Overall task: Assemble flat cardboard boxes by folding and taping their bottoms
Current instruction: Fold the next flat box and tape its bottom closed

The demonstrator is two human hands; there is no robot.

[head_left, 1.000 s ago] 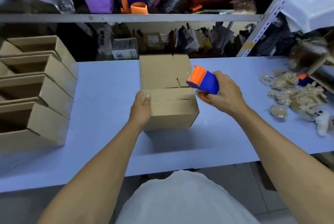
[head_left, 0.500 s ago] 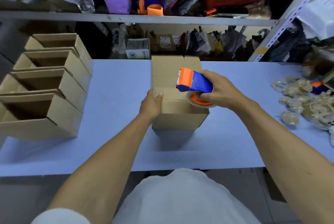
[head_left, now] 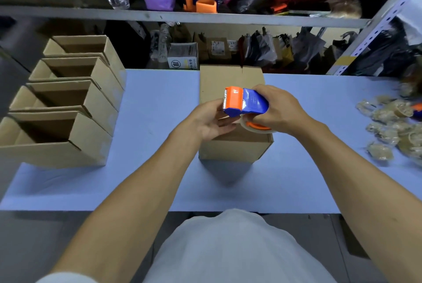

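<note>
A brown cardboard box (head_left: 235, 148) stands upside down in the middle of the blue table (head_left: 148, 104), its bottom flaps folded shut on top. Above it my right hand (head_left: 279, 111) grips a blue and orange tape dispenser (head_left: 244, 101) with a roll of clear tape underneath. My left hand (head_left: 209, 120) is raised off the box, palm up, with its fingers at the dispenser's orange blade end. Whether those fingers pinch the tape end is hidden by the dispenser.
Several assembled open boxes (head_left: 66, 104) lie in a row at the left of the table. A pile of small clear-wrapped items (head_left: 392, 127) lies at the right. Cluttered metal shelves (head_left: 182, 17) run along the back, with a second orange dispenser (head_left: 203, 4) on the upper one.
My left hand has let go of the box's left side and risen to the dispenser's front end. The dispenser has moved left, over the middle of the box.
</note>
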